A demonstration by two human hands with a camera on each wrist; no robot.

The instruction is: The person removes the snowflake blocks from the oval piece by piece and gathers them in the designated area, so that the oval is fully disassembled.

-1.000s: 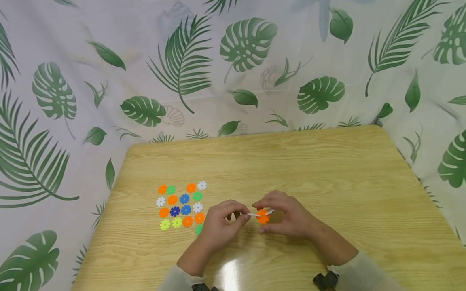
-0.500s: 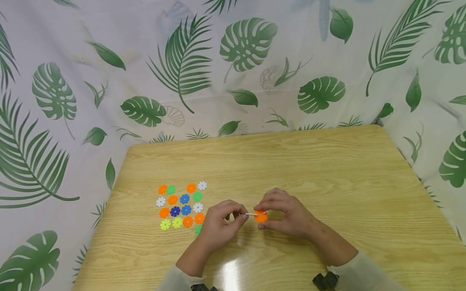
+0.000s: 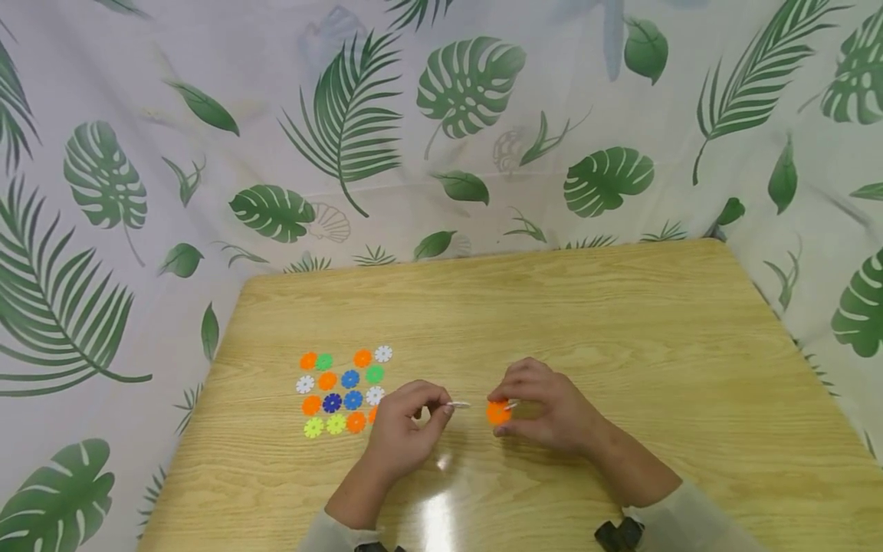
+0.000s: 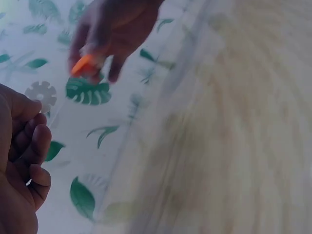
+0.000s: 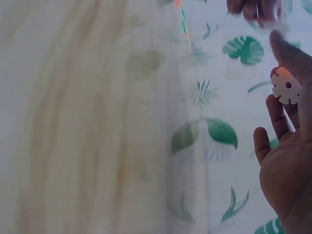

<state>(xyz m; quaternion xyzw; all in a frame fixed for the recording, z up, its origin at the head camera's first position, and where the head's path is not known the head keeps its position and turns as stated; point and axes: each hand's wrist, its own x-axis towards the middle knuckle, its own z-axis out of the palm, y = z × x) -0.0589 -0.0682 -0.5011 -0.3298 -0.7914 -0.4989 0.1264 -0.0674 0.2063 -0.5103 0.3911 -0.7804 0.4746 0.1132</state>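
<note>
My left hand (image 3: 403, 429) pinches a white notched plastic disc (image 4: 42, 95) between thumb and forefinger, and in the head view this disc appears edge-on. Across a small gap, my right hand (image 3: 552, 406) holds an orange notched disc (image 3: 498, 412) by its edge with thumb and fingers. A second white notched disc (image 5: 286, 87) sits against the orange one, at an angle to it, inside the right hand's grip. How the two are joined is too small to tell. Both hands hover over the wooden table (image 3: 524, 307).
To the left of the hands lie loose notched discs in rough rows, among them a dark blue disc (image 3: 332, 402), a yellow disc (image 3: 313, 427), a green disc (image 3: 375, 374) and several orange ones. A leaf-printed cloth (image 3: 414, 153) stands behind the table.
My left hand has drawn away to the left with its white disc, which earlier reached the orange disc; a gap now separates them. The right hand has stayed nearly in place.
</note>
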